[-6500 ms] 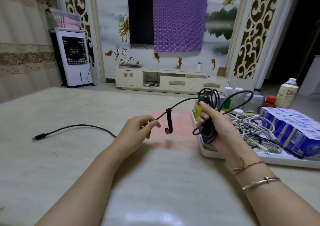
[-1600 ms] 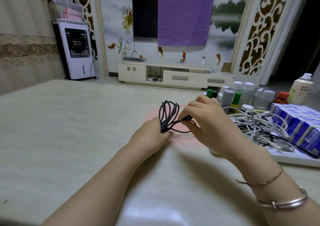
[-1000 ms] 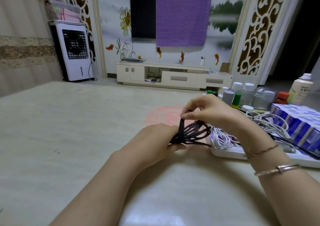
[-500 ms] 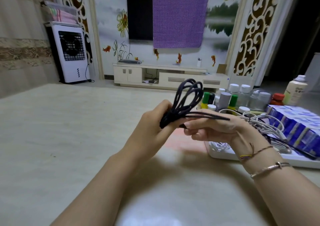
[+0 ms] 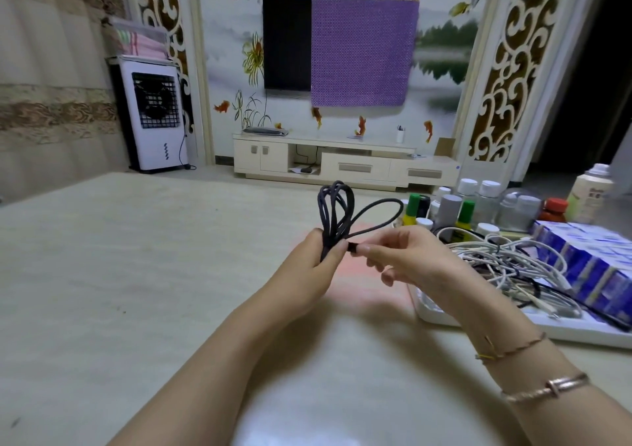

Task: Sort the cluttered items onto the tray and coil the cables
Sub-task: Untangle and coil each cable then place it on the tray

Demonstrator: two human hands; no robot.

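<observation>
cable: black cable point(image 5: 337, 211) bunched in loops, held above the table point(image 5: 136, 274) at mid-frame, tray at its 3 o'clock.
left hand: left hand point(image 5: 316, 261) clenches the bundle's waist, loops standing up.
right hand: right hand point(image 5: 403, 257) pinches the cable's black end piece point(image 5: 352, 248), one slack loop out toward 2 o'clock.
step: likely wrap the tail around the waist; keep tension, left grip fixed, tuck the end under.
tray: white tray point(image 5: 513, 326) holds loose white cables point(image 5: 506, 257), bottles, blue boxes.
risk: loops spring apart if the grip loosens.

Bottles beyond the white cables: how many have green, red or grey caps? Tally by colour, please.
green caps: 2
red cap: 1
grey cap: 1
Total: 4
</observation>
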